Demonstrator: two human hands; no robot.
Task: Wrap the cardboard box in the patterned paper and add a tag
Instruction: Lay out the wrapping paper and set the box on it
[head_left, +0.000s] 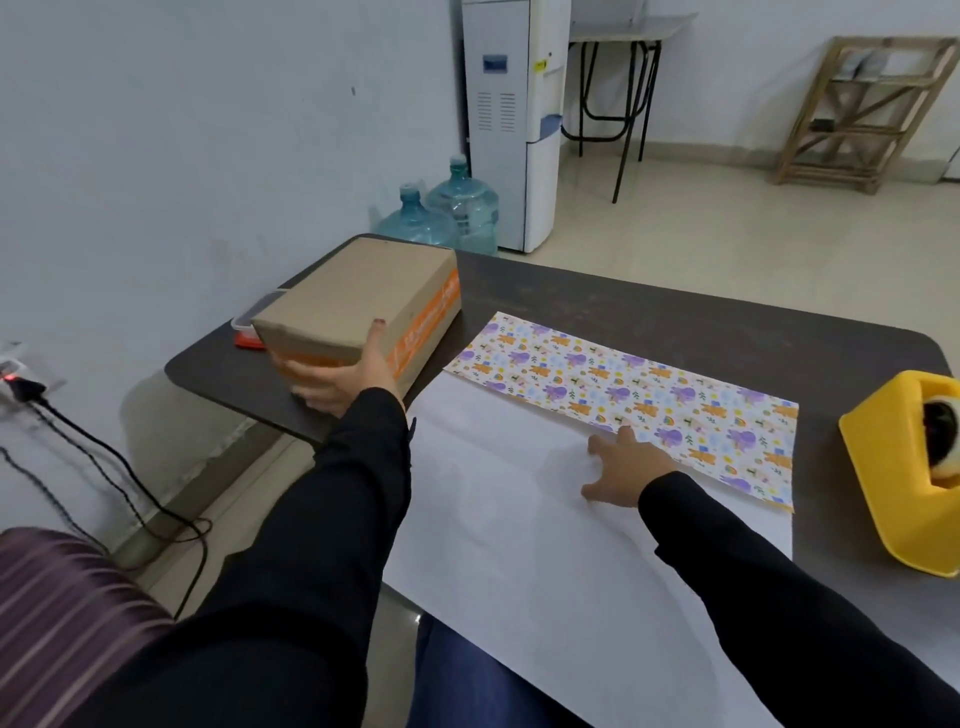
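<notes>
Barely started: left hand (340, 376) grips the cardboard box (358, 301) at the table's (623, 301) left end, right hand (621, 467) flat, fingers spread, on patterned paper (519, 493) lying white-side up. Wrapping, taping, tag all left.

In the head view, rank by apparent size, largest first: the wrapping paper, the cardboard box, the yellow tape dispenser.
1. wrapping paper
2. cardboard box
3. yellow tape dispenser, partly cut off by the frame, so unsure

Left: cardboard box (358, 301); right: tape dispenser (883, 467)
</notes>
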